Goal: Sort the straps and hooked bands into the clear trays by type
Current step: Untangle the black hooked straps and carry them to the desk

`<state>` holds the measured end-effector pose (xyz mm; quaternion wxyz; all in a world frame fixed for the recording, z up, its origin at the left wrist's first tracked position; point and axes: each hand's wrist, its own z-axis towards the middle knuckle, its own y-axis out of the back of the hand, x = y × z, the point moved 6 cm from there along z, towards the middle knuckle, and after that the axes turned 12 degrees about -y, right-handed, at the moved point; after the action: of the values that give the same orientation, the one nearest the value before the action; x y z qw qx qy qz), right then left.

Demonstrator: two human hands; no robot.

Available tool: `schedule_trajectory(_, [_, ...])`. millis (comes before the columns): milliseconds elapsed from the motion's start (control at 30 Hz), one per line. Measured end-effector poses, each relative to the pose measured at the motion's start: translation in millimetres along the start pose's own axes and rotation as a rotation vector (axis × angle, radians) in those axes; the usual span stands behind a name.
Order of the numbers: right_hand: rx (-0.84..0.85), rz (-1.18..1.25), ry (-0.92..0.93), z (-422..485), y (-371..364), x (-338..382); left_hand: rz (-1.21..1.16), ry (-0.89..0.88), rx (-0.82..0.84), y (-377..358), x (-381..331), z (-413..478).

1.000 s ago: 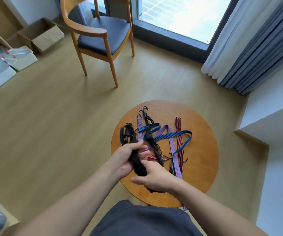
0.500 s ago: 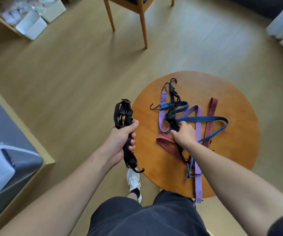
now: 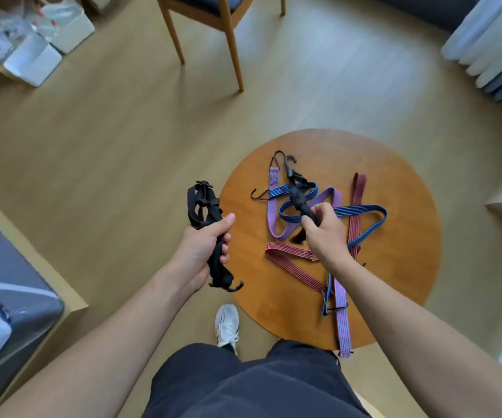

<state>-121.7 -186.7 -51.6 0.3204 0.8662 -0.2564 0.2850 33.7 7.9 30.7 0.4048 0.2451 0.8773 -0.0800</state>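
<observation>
left fingers (image 3: 225, 256) wrap black webbing bundle (image 3: 203, 206) | right fingers (image 3: 323, 212) pinch knotted black strap (image 3: 299, 202) | light, floppy, likely snags; hold mid-bundle

Glossy wooden table (image 3: 409, 267), matt woven bands (image 3: 292, 267)

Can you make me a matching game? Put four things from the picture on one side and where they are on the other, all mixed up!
Things:
1. black bundle
2. knotted black strap
3. purple band
4. white shoe

Places:
a. on the floor
b. gripped in the right hand
c. one end past the table's near edge
d. gripped in the left hand

Pairs: 1-d, 2-b, 3-c, 4-a
</observation>
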Motion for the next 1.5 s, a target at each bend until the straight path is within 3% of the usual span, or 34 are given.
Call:
schedule_trajectory(267, [0.048,0.442,0.249,-89.6,70.2,121.1,0.077,-0.287,0.229,-18.8,-77.7,-15.6])
schedule_trajectory(500, [0.005,0.449,0.396,-238.4,82.7,171.5,0.246,-0.713,0.77,-38.3,-148.9,-83.0])
schedule_trajectory(667, [-0.169,0.518,0.491,-339.9,82.7,174.6,0.356,-0.851,0.983,-45.3,-149.5,-149.8])
schedule_trajectory(767, [-0.377,0.527,0.468,-385.4,82.9,143.6,0.291,-0.831,1.051,-41.4,-138.2,-180.0])
schedule_trajectory(867, [-0.523,0.524,0.32,-421.1,67.8,93.2,0.249,-0.718,1.194,-36.5,-122.0,-217.1])
schedule_trajectory(967, [-0.56,0.533,0.23,-451.6,38.0,48.5,0.255,-0.635,1.367,-31.2,-99.1,-266.0])
schedule_trajectory(1167, [-0.698,0.641,0.124,-504.9,-8.2,-5.2,0.366,-0.644,1.666,-12.6,-48.1,-354.5])
schedule_trajectory(1333, [-0.88,0.728,-0.042,-557.6,-22.9,-83.4,0.455,-0.546,1.74,-14.0,8.5,-392.9])
schedule_trajectory(1500, [-1.012,1.038,-0.121,-641.7,-61.5,-178.9,0.65,-0.446,1.823,2.4,102.0,-447.8])
